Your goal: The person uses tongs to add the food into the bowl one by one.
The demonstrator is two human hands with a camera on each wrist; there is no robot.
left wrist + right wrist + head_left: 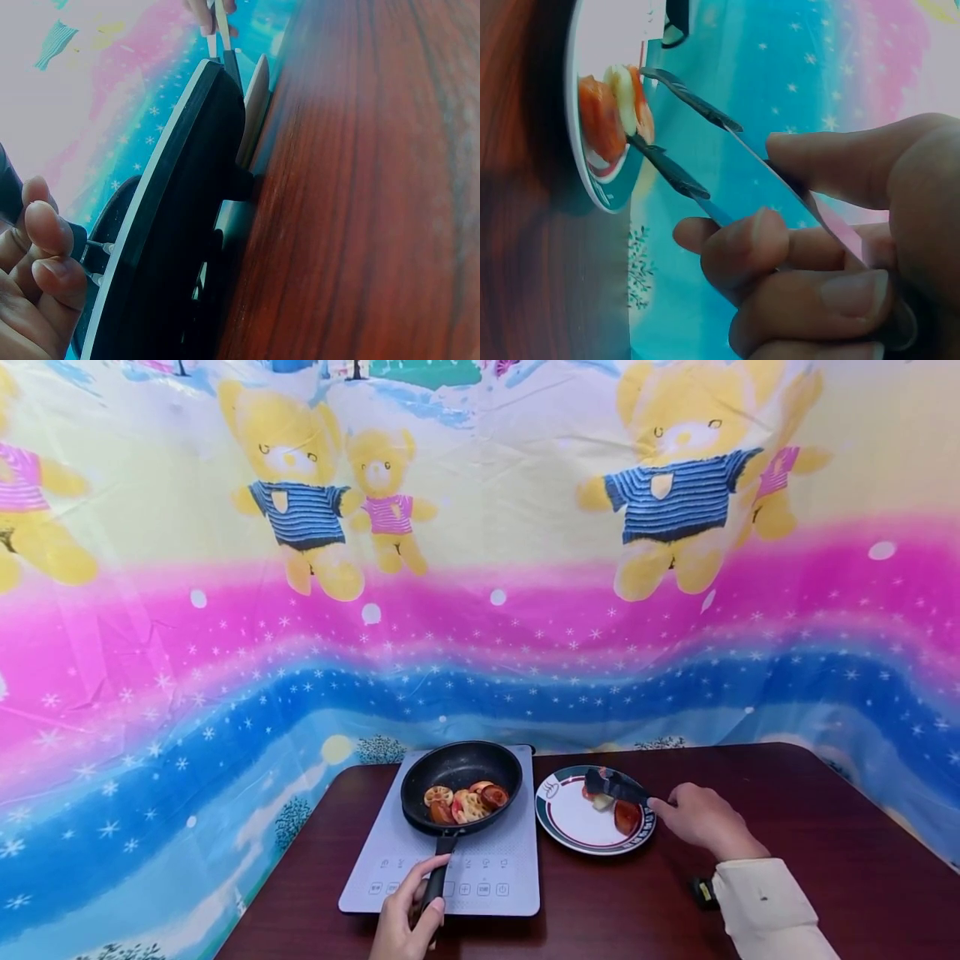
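Taking the round black frying pan (442,768) as our landmark, we see it on the flat pale-grey cooktop (517,852), its straight black handle (437,881) pointing back toward the person. The left hand (408,910) has its fingers curled round that handle. To the pan's right lies the round white plate with green-and-red rim bands (562,818). Farther right, the right hand (705,818) has its fingers closed round black-tipped metal tongs (618,787), whose tips stand apart at the plate's food; we cannot tell whether they touch it.

We judge that a glossy piece could slip if the tips pinch only its edge, and could fall between plate and pan. A sideways pull on the handle might swing the pan off-centre.

We count one pan, one cooktop, one plate, one pair of tongs and two hands. The plate bears at least three food pieces: brown (627,817), pale (622,97) and red. The pan's overlapping pieces defy exact counting.
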